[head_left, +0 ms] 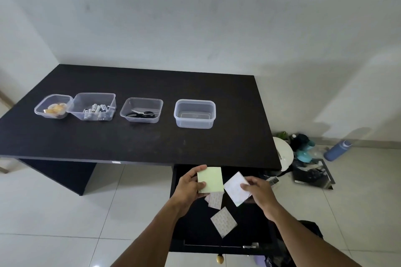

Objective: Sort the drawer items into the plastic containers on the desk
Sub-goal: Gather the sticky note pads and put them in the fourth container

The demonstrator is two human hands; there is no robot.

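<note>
Standing over the open drawer [180, 219], the person grips a green pad [211, 179] in the left hand [188, 186] and pinches a white pad [235, 188] in the right hand [259, 191]. Two more pads [223, 221] lie flat in the drawer below. The empty box [194, 113] sits on the desk [130, 141] straight ahead, up and slightly left of both hands; the left looks marginally nearer.

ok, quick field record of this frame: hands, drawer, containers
left hand: holds green note pad
right hand: holds white pad
drawer: open, two patterned pads left inside
containers, left to right: tape rolls; batteries; scissors; empty container
desk: black
</note>
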